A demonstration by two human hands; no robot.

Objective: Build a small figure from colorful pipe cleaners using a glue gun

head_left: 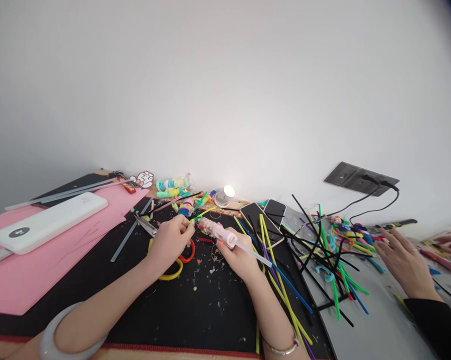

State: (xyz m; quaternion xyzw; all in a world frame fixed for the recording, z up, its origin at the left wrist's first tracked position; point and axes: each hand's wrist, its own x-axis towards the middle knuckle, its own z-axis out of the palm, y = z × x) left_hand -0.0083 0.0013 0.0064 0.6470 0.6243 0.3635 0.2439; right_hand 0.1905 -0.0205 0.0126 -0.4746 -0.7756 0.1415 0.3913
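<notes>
My left hand [171,239] pinches the end of a yellow-green pipe cleaner [202,214] above the black mat [180,305]. My right hand [237,255] is closed round a pink glue gun [220,231] with a clear glue stick [253,253] sticking out of its back. The gun's tip points left toward my left fingers. Scissors with yellow and red handles [175,260] lie under my left hand.
A white power bank [47,223] rests on pink paper [26,270] at left. Phones [265,217] and a heap of coloured pipe cleaners [323,250] lie right. Another person's hand [403,260] rests on the grey surface far right. A small lit candle [225,195] stands by the wall.
</notes>
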